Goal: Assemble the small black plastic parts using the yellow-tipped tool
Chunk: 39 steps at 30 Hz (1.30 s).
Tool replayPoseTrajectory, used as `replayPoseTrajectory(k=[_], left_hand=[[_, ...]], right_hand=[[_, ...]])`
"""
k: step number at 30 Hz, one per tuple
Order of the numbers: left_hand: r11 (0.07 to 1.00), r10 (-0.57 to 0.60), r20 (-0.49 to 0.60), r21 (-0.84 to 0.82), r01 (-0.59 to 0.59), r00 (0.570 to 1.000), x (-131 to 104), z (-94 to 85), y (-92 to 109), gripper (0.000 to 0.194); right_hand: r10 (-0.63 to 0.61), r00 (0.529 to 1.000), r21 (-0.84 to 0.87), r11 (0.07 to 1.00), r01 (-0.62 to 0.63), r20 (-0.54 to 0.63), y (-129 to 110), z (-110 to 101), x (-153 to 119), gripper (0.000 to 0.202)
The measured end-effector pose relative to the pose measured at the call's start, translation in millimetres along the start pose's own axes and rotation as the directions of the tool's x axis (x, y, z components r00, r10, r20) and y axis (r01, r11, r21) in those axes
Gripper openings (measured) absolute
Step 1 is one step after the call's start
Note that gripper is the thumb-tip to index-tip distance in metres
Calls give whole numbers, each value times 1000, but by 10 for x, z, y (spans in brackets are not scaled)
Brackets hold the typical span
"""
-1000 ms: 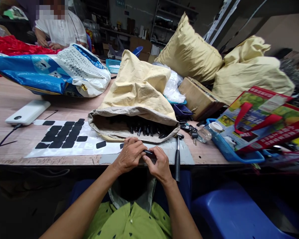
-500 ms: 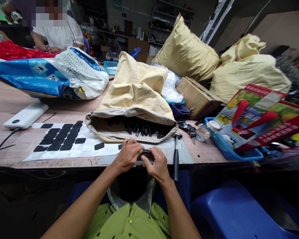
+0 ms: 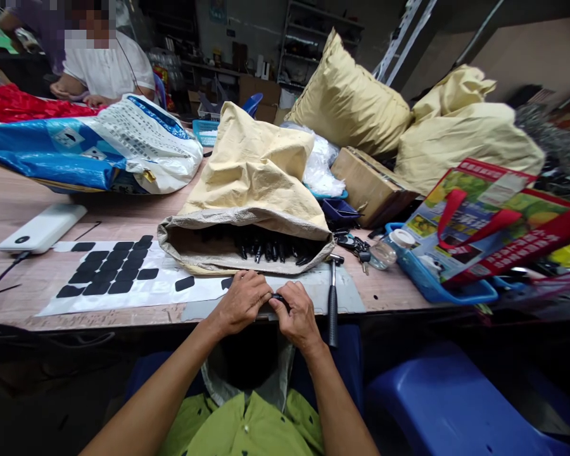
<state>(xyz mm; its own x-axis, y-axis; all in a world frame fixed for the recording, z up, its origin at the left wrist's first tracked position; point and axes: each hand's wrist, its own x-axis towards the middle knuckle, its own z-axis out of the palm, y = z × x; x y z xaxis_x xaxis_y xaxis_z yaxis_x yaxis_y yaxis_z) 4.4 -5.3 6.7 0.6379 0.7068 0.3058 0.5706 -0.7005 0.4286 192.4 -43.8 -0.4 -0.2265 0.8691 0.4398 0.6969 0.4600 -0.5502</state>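
My left hand (image 3: 245, 299) and my right hand (image 3: 296, 313) meet at the table's front edge, both closed on one short black stick-like piece (image 3: 277, 296). Fingers cover most of it, so its exact kind does not show. Just beyond them lies a cream cloth sack (image 3: 261, 158), its mouth facing me, with several slim black pieces (image 3: 270, 249) inside. A hammer (image 3: 332, 297) rests right of my right hand, its handle jutting over the edge. Left of my hands, black rounded pads (image 3: 109, 272) sit on a white sheet (image 3: 161, 297).
A white power bank (image 3: 42, 228) with a cable lies left, below a blue-and-white bag (image 3: 90, 149). To the right are keys (image 3: 363, 256), a clear jar (image 3: 384, 252) and a blue basket (image 3: 427, 282) holding a red shopping bag (image 3: 494, 221). A person in white (image 3: 109, 66) sits opposite.
Both my hands stay on the black piece, with more of it covered by my fingers now. The view has shifted slightly. The person behind at the far left has moved an arm.
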Motion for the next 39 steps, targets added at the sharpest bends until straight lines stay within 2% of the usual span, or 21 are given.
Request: replayPoseTrajectory(k=[4, 6, 9, 11, 12, 14, 16, 17, 19, 21, 22, 23, 25, 29, 31, 32, 33, 34, 36, 38, 39], left_hand=[[999, -13, -25, -40, 12, 1000, 0, -8, 3, 32], [996, -27, -78, -88, 20, 997, -54, -17, 48, 30], [980, -70, -201, -195, 31, 977, -273, -3, 193, 27], [965, -68, -228, -262, 6, 971, -489, 45, 312, 25], [960, -47, -200, -280, -11, 979, -600, 84, 365, 24], [963, -25, -59, -270, 8, 998, -795, 195, 433, 24], [971, -103, 139, -202, 130, 985, -928, 342, 433, 22], [965, -181, 230, -145, 218, 956, -969, 422, 409, 21], [927, -341, 353, -26, 373, 871, -1010, 573, 340, 21], [889, -436, 413, 59, 454, 800, -1010, 674, 290, 21], [880, -454, 426, 76, 469, 783, -996, 691, 287, 20], [879, -452, 432, 71, 471, 780, -974, 681, 303, 19], [894, -405, 430, 4, 447, 807, -897, 573, 382, 14], [882, -255, 383, -283, 376, 888, -562, 95, 519, 9], [850, -296, 243, -374, 371, 924, -312, -148, 435, 17], [838, -382, 123, -371, 399, 916, -178, -243, 344, 19], [823, -481, -3, -347, 450, 877, -45, -313, 226, 21], [802, -567, -127, -310, 511, 814, 83, -359, 91, 22], [732, -679, -289, -210, 648, 675, 307, -388, -180, 22], [638, -749, -326, -118, 761, 577, 472, -366, -388, 25], [590, -780, -314, -76, 804, 542, 530, -349, -454, 27]], right_hand=[[23, 999, 3, 1000, -23, -32, -22, 4, -38, 19], [11, 998, 63, 998, -7, -62, -32, -9, -70, 18], [8, 991, 200, 980, 19, -135, -25, -31, -121, 26], [33, 983, 254, 967, 15, -181, -11, -32, -144, 29], [41, 980, 264, 964, 12, -194, -5, -28, -149, 29], [33, 979, 262, 965, 22, -201, 1, -15, -148, 26], [15, 980, 243, 969, 34, -197, -3, -3, -139, 24], [13, 981, 232, 972, 33, -193, -7, 1, -133, 23], [19, 983, 211, 977, 21, -185, -19, 4, -124, 22], [20, 983, 196, 980, 16, -182, -29, 3, -117, 20], [18, 983, 190, 982, 17, -183, -34, 3, -114, 19], [16, 983, 185, 982, 19, -185, -38, 3, -112, 19], [15, 982, 179, 984, 19, -188, -44, 4, -106, 18], [8, 981, 175, 984, 27, -194, -45, 15, -99, 16], [2, 981, 164, 986, 31, -194, -38, 25, -101, 16], [1, 981, 158, 987, 30, -193, -33, 31, -102, 15], [1, 981, 152, 988, 29, -192, -28, 36, -104, 15], [1, 981, 147, 989, 27, -192, -23, 40, -105, 14], [6, 981, 142, 990, 22, -193, -14, 47, -105, 14], [14, 981, 139, 990, 14, -195, -9, 51, -102, 15], [19, 981, 137, 991, 8, -195, -8, 52, -100, 15]])
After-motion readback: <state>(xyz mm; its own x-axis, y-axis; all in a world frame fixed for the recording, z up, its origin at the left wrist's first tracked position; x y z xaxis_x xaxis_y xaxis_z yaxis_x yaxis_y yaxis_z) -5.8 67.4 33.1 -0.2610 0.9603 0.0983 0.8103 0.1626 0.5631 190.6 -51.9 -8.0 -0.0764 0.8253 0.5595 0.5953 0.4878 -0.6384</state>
